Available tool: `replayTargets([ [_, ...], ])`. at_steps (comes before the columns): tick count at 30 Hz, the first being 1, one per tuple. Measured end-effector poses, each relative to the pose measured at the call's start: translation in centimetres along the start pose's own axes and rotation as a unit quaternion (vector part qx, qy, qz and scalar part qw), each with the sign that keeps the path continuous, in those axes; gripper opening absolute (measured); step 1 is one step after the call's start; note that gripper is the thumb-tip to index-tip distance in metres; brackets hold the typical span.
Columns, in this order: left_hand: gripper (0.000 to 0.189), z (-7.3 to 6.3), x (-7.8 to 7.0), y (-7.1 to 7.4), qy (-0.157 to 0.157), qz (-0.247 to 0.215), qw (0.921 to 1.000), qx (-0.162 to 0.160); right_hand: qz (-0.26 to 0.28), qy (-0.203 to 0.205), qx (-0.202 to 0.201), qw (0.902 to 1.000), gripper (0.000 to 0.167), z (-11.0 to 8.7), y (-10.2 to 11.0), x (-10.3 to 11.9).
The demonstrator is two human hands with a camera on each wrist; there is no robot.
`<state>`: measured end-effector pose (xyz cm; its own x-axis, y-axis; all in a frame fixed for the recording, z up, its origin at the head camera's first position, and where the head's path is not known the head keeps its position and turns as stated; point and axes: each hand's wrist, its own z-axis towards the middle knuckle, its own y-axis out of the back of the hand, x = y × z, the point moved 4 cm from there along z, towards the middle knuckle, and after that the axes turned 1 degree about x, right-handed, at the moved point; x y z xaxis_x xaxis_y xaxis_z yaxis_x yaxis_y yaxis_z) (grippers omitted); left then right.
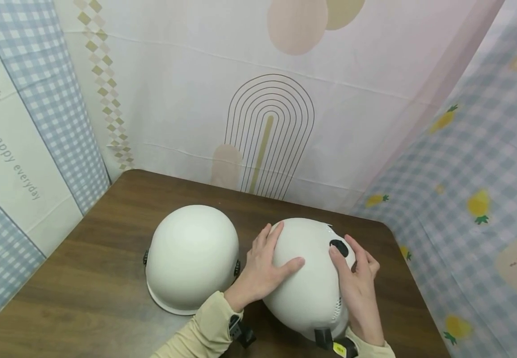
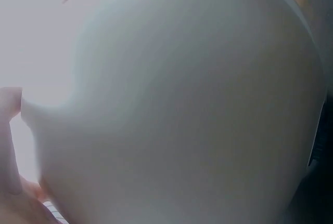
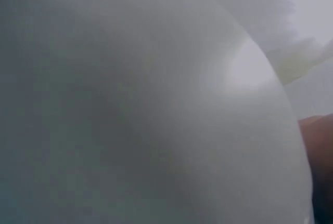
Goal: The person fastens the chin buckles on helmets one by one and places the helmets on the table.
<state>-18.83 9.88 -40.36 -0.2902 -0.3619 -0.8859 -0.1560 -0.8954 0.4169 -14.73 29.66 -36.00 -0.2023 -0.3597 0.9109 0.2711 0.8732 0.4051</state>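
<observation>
Two white helmets are on the wooden table. The left helmet sits dome up, with small dark fittings at its sides. Both hands are on the right helmet, which is tilted and bears a black disc on its side. My left hand rests on its left side, fingers and thumb spread along the shell. My right hand grips the right edge, thumb by the disc and fingers beyond the rim. The shell fills most of the left wrist view, and the shell also fills the right wrist view.
The brown wooden table reaches back to a pale patterned cloth. Checked cloths hang at the left and right. The left helmet stands close beside my left forearm.
</observation>
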Motion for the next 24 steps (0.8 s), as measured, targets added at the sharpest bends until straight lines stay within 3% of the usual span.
replayTargets([
  [12, 0.088, -0.1, 0.0, -0.2, -0.003, -0.002, 0.9999, 0.015, 0.000, -0.007, 0.020, 0.9998, 0.077, 0.4, 0.4, -0.5],
  [24, 0.092, -0.1, -0.1, -0.4, 0.015, 0.008, 0.9993, 0.034, 0.009, -0.020, 0.033, 0.9992, 0.074, 1.0, 1.0, -1.3],
])
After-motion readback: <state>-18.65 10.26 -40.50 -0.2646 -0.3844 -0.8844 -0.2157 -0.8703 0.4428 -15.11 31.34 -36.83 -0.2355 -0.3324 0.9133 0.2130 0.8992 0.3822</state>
